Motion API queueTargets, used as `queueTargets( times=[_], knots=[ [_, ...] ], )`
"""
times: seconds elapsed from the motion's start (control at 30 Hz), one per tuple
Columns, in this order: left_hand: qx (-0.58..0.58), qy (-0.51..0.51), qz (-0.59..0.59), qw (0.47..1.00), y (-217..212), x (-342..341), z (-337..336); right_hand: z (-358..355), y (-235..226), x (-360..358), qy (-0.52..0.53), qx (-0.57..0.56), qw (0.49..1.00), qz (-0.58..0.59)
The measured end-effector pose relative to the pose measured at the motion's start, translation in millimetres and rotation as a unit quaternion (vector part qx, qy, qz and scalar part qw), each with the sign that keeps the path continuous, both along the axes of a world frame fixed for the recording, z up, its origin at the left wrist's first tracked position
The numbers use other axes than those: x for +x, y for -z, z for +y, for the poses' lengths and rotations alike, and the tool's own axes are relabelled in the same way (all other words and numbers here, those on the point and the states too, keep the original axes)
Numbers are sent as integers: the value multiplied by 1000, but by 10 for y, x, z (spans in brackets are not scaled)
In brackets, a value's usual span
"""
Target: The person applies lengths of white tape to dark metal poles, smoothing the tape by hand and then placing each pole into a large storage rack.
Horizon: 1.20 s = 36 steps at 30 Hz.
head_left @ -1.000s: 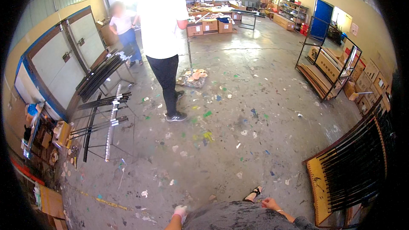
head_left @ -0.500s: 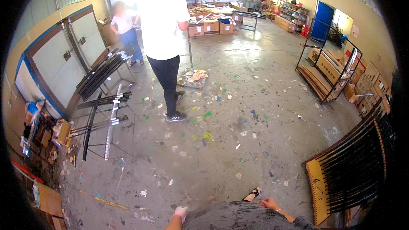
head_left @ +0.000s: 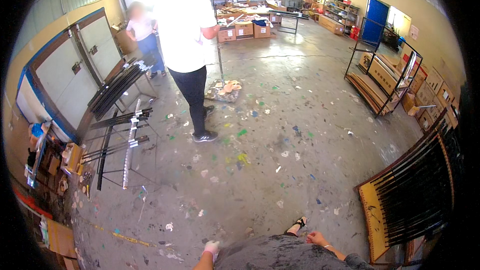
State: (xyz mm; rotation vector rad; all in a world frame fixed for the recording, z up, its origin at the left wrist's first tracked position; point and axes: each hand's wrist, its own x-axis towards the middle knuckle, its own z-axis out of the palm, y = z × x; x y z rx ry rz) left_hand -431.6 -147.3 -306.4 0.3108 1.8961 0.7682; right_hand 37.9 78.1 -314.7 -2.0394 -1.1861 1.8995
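My left hand [head_left: 212,247], in a pale glove, hangs beside my dark grey shirt [head_left: 260,253] at the lower edge. Its fingers look curled in, and nothing shows in them. My right hand [head_left: 315,238] is bare, with a light band at the wrist, on the shirt's other side. Its fingers are loosely closed, with no object visible. Close by it, my foot in a black sandal [head_left: 298,224] rests on the stained floor. Neither hand touches any workpiece; the nearest thing to my right is a rack of black rods [head_left: 412,190].
A person in a white shirt [head_left: 185,35] stands ahead; another person [head_left: 145,35] is farther left. Black bars lie on metal stands [head_left: 125,145] at left. A wheeled-looking frame with cartons [head_left: 382,72] stands right. Round pale pieces [head_left: 227,88] lie on the floor.
The view has turned slightly, so the far room sits a little to the left. My hands keep nearly the same place, and the white-shirted person has hardly moved.
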Motion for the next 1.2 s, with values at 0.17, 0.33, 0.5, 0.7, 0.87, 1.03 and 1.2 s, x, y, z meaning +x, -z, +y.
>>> queueTargets(
  times=[0.17,0.33,0.5,0.7,0.87,1.03,1.2],
  knots=[
    [-41,-51,-58,996,-81,23,109,-69,-112,32,-10,10,1000,-7],
    [-33,-50,-38,997,131,17,41,-122,-207,38,-24,31,999,-34],
    [-59,38,1,998,-87,14,164,-182,-39,165,6,19,999,-26],
    [-69,41,-19,997,-282,-22,286,-373,-53,201,6,23,999,-33],
    [-53,-6,-6,999,315,-203,159,-593,-237,59,45,27,998,-36],
    [-39,62,-28,997,341,-371,123,-777,-141,56,116,-4,993,-34],
    [-52,-29,-118,991,161,-377,165,-820,-724,-48,100,24,994,-47]
  ],
)
